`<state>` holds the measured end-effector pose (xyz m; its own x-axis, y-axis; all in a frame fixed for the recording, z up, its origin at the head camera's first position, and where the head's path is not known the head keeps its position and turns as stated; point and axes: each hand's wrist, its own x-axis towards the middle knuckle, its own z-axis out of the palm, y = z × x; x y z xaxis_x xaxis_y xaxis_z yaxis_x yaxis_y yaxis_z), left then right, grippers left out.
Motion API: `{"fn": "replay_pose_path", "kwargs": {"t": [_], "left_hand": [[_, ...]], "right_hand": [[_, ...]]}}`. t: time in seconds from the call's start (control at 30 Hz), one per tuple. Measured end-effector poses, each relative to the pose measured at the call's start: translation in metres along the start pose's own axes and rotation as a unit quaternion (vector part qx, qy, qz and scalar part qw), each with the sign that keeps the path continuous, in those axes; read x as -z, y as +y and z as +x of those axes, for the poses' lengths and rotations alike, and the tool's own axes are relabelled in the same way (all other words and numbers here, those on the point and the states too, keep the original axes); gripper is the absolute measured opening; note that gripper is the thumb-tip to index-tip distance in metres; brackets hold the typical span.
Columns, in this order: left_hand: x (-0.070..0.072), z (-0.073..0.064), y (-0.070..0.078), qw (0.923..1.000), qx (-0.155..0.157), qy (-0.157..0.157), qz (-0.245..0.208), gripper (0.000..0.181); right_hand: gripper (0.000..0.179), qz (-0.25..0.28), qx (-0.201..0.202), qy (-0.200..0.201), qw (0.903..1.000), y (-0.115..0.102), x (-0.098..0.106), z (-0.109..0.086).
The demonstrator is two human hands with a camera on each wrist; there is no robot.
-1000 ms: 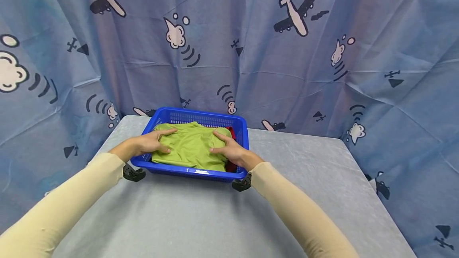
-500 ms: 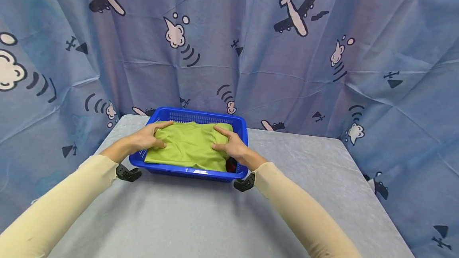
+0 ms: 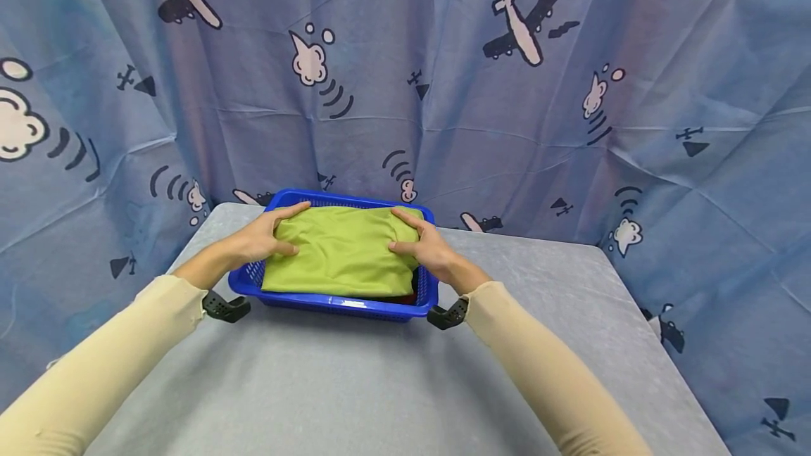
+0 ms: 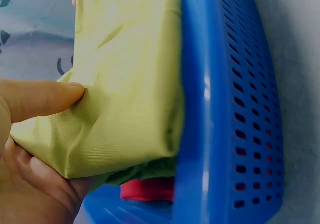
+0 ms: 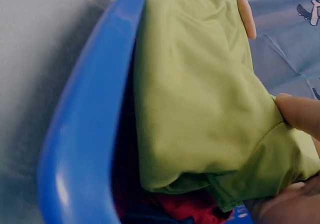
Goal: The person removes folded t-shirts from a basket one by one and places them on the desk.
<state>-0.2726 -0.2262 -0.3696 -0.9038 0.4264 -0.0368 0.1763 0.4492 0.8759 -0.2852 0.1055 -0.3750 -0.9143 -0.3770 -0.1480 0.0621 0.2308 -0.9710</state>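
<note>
A folded lime-green garment [image 3: 342, 252] spans the top of the blue basket [image 3: 345, 303] in the head view. My left hand [image 3: 256, 239] grips its left end; in the left wrist view the thumb presses on top and the fingers are underneath. At the opposite end, my right hand [image 3: 437, 252] holds the cloth the same way, thumb above and fingers below. The garment looks lifted off what lies beneath. Under it, a red cloth [image 4: 147, 190] shows in the left wrist view. More red cloth [image 5: 192, 206] and something dark blue appear in the right wrist view.
The basket stands on a grey-covered table [image 3: 355, 385] near its back left edge. Behind and around hangs a blue curtain [image 3: 380, 90] printed with airplanes and clouds. The basket's perforated wall [image 4: 245, 108] is close beside the left hand.
The green garment first shifted left inside the basket, then rose and moved slightly right. Both hands went with it and now grip its ends. The basket has stayed put.
</note>
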Motion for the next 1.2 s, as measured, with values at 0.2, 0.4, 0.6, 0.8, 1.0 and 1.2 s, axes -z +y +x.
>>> {"fn": "replay_pose_path", "kwargs": {"t": [0.2,0.4,0.6,0.8,1.0,1.2], "left_hand": [[-0.001,0.001,0.011,0.9998,-0.017,0.009,-0.009,0.092],[0.002,0.002,0.021,0.9992,-0.033,0.013,-0.020,0.094],[0.001,0.004,0.035,0.9978,-0.043,0.008,-0.050,0.094],[-0.002,0.010,0.050,0.9976,-0.055,-0.001,-0.042,0.095],[-0.013,0.018,0.062,0.9965,-0.067,-0.015,-0.049,0.097],[-0.025,0.030,0.075,0.9952,-0.065,-0.026,-0.069,0.099]], "right_hand": [[0.075,0.005,0.014,-0.004,0.9999,-0.008,0.013,-0.004],[0.076,0.013,0.028,-0.019,0.9993,-0.019,0.023,-0.009],[0.075,0.025,0.025,-0.032,0.9989,-0.031,0.036,-0.017],[0.074,0.034,0.015,-0.052,0.9980,-0.042,0.055,-0.026],[0.075,0.037,0.007,-0.064,0.9972,-0.045,0.076,-0.037],[0.076,0.024,0.009,-0.067,0.9974,-0.046,0.097,-0.048]]}}
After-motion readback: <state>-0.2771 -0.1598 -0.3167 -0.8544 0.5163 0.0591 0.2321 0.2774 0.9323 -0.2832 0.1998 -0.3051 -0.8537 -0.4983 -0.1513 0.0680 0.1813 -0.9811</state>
